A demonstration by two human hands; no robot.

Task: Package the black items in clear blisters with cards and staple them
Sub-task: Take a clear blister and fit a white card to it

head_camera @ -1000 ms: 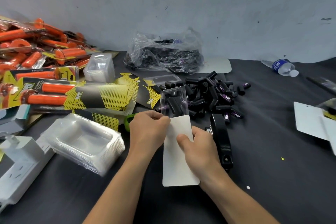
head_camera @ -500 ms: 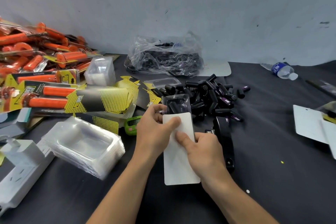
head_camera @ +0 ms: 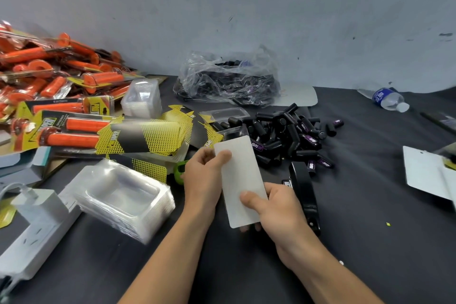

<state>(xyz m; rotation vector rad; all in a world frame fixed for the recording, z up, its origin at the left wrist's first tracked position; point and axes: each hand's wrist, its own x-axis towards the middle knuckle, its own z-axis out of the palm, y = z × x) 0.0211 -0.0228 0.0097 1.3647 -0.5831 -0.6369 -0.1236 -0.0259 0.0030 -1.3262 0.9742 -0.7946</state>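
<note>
Both hands hold a white card (head_camera: 240, 180) above the dark worktop (head_camera: 370, 242): the left hand (head_camera: 204, 180) pinches its upper left edge, the right hand (head_camera: 278, 210) grips its lower end. A clear blister (head_camera: 232, 132) peeks out behind the card's top, beside a pile of black items (head_camera: 288, 133). A black stapler (head_camera: 304, 192) lies just right of the right hand.

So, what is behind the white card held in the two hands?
A strip of clear blister with black items inside shows past the far edge of the card. The card covers the rest, so their number cannot be seen.
</note>
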